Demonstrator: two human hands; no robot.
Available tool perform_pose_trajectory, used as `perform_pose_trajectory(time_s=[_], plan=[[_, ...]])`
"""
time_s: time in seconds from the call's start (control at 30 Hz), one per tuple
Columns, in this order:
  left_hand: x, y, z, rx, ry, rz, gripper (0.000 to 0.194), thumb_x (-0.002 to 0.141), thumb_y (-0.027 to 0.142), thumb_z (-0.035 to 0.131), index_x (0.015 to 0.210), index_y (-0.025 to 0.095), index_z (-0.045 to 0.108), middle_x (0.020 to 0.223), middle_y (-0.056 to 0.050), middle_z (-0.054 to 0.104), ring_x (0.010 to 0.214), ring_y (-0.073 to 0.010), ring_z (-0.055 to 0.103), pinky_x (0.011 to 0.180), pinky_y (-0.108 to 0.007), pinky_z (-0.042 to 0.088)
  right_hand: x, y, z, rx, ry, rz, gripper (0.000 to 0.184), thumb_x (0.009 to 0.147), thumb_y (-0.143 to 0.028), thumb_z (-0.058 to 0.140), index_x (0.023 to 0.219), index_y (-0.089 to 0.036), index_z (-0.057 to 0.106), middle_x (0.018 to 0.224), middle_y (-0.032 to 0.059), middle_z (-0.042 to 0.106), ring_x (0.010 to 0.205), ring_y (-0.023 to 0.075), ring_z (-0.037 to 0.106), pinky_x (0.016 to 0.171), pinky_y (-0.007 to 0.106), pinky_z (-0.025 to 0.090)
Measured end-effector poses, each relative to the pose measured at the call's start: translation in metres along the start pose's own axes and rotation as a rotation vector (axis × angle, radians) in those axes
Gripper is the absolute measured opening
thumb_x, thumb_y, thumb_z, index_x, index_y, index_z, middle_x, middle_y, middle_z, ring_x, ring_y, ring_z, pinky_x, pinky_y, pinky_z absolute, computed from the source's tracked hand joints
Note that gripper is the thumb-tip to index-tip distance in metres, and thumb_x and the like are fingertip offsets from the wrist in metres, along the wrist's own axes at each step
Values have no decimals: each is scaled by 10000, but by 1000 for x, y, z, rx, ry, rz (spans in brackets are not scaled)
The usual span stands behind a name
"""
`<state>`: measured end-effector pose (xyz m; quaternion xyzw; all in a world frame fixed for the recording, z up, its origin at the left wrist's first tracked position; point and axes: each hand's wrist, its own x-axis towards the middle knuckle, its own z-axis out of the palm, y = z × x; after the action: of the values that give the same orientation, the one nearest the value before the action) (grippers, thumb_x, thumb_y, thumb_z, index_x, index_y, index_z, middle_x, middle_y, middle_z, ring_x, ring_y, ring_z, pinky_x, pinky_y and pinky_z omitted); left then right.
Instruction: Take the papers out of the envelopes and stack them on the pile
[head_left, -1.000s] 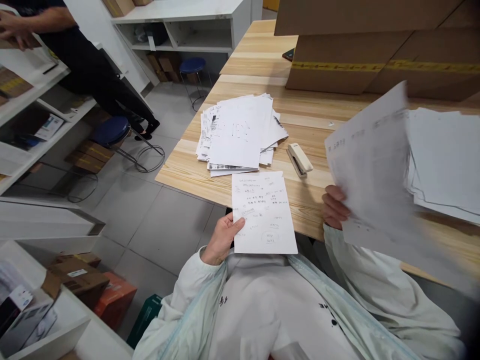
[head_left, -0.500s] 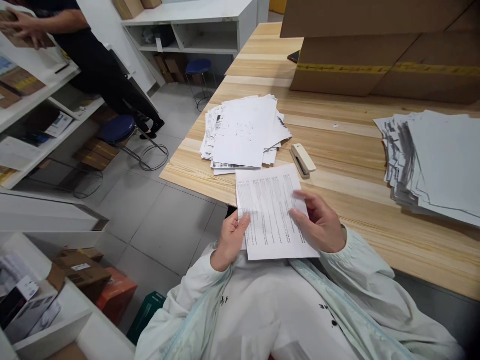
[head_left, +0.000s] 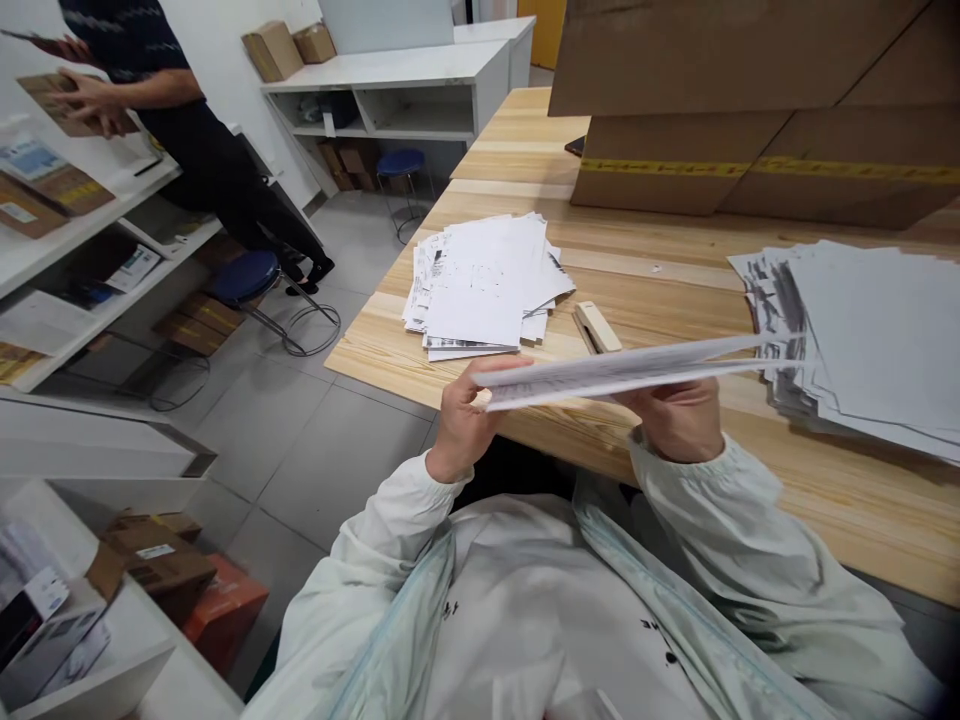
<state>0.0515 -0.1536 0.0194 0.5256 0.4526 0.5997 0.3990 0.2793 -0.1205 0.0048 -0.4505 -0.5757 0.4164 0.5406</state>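
Observation:
Two or more printed sheets of paper (head_left: pixel 600 374) are held nearly edge-on above the front edge of the wooden table, blurred at their right end. My left hand (head_left: pixel 466 415) pinches their left end between thumb and fingers. Beneath the right part, my right hand (head_left: pixel 679 412) grips the sheets; its fingers are partly hidden by the paper. Just behind the sheets lies a cream stapler (head_left: pixel 596 325), its near end covered. A loose paper pile (head_left: pixel 484 285) sits beyond my left hand. To the right is a larger, fanned paper stack (head_left: pixel 877 340).
Large cardboard boxes (head_left: pixel 675 175) stand at the back of the wooden table (head_left: pixel 517 190). At the left, a person (head_left: pixel 150 90) holds a small box near white shelves (head_left: pixel 82 235). Blue stools (head_left: pixel 244 277) stand on the tiled floor. An open bin (head_left: pixel 82 590) with boxes is at lower left.
The sheets have been raised and turned from facing me, print visible, to nearly edge-on, their far end swinging right. Both hands moved up with them. The view has shifted slightly.

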Motion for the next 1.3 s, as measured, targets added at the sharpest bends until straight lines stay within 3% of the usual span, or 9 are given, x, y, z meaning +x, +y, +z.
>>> perform_pose_trajectory(time_s=[0.17, 0.5, 0.63, 0.77, 0.87, 0.97, 1.03, 1.2, 1.3], plan=[[7, -8, 6, -26, -10, 48, 258, 790, 382, 790, 957, 198, 719, 954, -45, 729, 908, -184, 672, 832, -295, 523, 1, 6, 11, 12, 9, -3, 277, 693, -484, 831, 748, -240, 712, 768, 29, 719, 659, 185, 627, 589, 332, 530], [12, -8, 27, -51, 43, 31, 377, 836, 551, 695, 984, 205, 696, 899, -46, 732, 979, -227, 673, 901, -367, 543, 1, 14, 24, 62, 177, -28, 423, 631, -577, 857, 865, -241, 750, 953, 78, 774, 859, 293, 712, 799, 482, 607], [8, 1, 32, -42, 32, 67, 339, 894, 506, 645, 1059, 213, 688, 989, -56, 739, 1002, -212, 681, 925, -346, 538, -4, 1, 24, -13, 208, -58, 441, 713, -666, 757, 858, -251, 732, 927, 84, 767, 857, 301, 708, 822, 503, 604], [-11, 17, 47, -21, 36, 151, 517, 933, 414, 621, 1404, 240, 496, 1135, -93, 718, 977, -208, 692, 870, -334, 557, -12, -29, -3, -204, 349, -196, 311, 831, -527, 713, 972, -250, 716, 996, 93, 743, 955, 287, 690, 874, 463, 580], [-35, 17, 59, 42, -57, 60, 680, 952, 384, 582, 1559, 257, 302, 1041, -87, 740, 693, -163, 649, 701, -301, 558, -21, -38, -41, -268, 189, -105, 404, 848, -442, 721, 1211, -277, 658, 1103, 83, 721, 967, 251, 697, 822, 384, 591], [-53, 4, 68, 117, -264, -94, 618, 970, 343, 517, 1559, 246, 352, 842, -40, 729, 472, -116, 454, 576, -275, 497, -37, -25, -78, -197, -61, 234, 517, 867, -474, 687, 1342, -300, 581, 1120, 77, 728, 892, 242, 725, 674, 334, 612], [-55, -6, 74, 95, -356, -181, 581, 955, 311, 516, 1525, 240, 430, 816, -27, 708, 453, -107, 399, 551, -266, 461, -48, -9, -94, -141, -121, 387, 545, 858, -479, 696, 1351, -286, 571, 1125, 82, 737, 868, 242, 737, 670, 332, 623], [-41, -20, 89, 20, -425, -310, 654, 898, 213, 538, 1539, 224, 409, 542, 58, 492, 444, -121, 385, 533, -246, 446, -55, 22, -115, -124, -91, 437, 511, 833, -446, 730, 1295, -265, 604, 1118, 92, 749, 828, 239, 749, 659, 332, 625], [-33, -25, 95, -28, -450, -376, 699, 890, 204, 533, 1563, 260, 354, 552, 61, 508, 462, -115, 459, 540, -231, 486, -43, 29, -123, -178, -78, 413, 500, 817, -459, 735, 1266, -269, 622, 1172, 99, 733, 929, 258, 743, 721, 354, 630]])
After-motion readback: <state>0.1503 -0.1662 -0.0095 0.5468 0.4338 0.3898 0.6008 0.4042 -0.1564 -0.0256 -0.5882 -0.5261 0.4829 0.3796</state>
